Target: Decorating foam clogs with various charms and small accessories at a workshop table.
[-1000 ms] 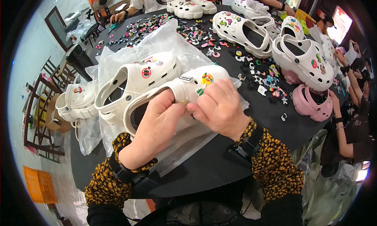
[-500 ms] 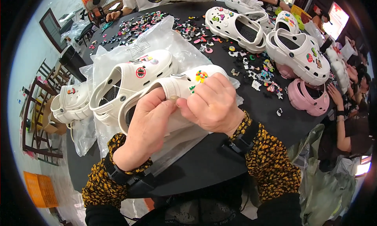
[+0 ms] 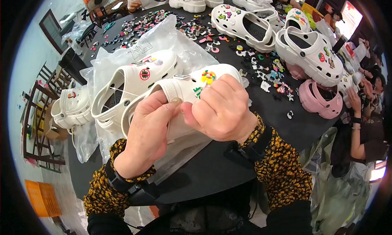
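Observation:
A white clog (image 3: 179, 86) lies tilted before me, with a multicoloured round charm (image 3: 208, 76) and a green charm (image 3: 197, 92) on its upper. My left hand (image 3: 149, 127) is closed on the clog's opening edge, thumb outside and fingers reaching inside. Against the toe side, my right hand (image 3: 222, 108) is curled with its thumb toward the left thumb; whatever its fingers hold is hidden. A second white clog (image 3: 139, 80), bearing a round red-and-black charm (image 3: 145, 74), rests just left of the first on a clear plastic bag (image 3: 157, 35).
Loose charms (image 3: 269, 76) spread over the black table (image 3: 281, 125). White clogs (image 3: 312, 57) and a pink clog (image 3: 320, 99) stand at the right; another white clog (image 3: 73, 106) is at the left edge. Other people sit across and to the right.
Both my hands keep nearly the same hold, shifting slightly left with the clog. At the far edge, a blurred white shape now shows as a pair of white clogs on the table.

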A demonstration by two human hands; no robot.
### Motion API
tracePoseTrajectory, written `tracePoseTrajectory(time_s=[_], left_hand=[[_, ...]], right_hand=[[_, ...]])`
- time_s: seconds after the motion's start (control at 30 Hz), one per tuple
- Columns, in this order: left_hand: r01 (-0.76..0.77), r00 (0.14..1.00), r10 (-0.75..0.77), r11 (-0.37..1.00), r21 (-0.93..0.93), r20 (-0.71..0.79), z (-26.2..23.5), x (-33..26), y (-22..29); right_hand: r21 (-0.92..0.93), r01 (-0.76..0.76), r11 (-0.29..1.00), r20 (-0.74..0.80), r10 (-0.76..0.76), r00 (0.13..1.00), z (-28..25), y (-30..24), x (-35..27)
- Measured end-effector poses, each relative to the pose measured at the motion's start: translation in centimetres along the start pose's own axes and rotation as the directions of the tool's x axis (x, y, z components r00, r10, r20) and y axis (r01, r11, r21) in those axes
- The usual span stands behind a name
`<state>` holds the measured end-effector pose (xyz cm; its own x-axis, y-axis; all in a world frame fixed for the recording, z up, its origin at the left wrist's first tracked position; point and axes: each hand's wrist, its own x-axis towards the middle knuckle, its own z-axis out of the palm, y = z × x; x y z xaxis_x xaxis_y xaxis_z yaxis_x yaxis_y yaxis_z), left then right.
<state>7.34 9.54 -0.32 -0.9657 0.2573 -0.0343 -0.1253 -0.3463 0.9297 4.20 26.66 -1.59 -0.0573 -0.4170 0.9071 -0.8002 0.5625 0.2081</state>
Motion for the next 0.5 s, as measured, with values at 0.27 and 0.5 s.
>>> tracePoseTrajectory(time_s=[0.27, 0.5], left_hand=[[0.012, 1.000, -0.012, 0.998, -0.054, -0.002, -0.05, -0.13, 0.21], [0.018, 0.998, -0.023, 0.996, 0.091, 0.058, 0.09, 0.17, -0.03]], right_hand=[[0.021, 0.024, 0.999, -0.023, -0.024, 0.999, -0.11, -0.34, 0.26], [0.038, 0.029, 0.999, -0.011, -0.028, 1.000, 0.33, 0.13, -0.65]])
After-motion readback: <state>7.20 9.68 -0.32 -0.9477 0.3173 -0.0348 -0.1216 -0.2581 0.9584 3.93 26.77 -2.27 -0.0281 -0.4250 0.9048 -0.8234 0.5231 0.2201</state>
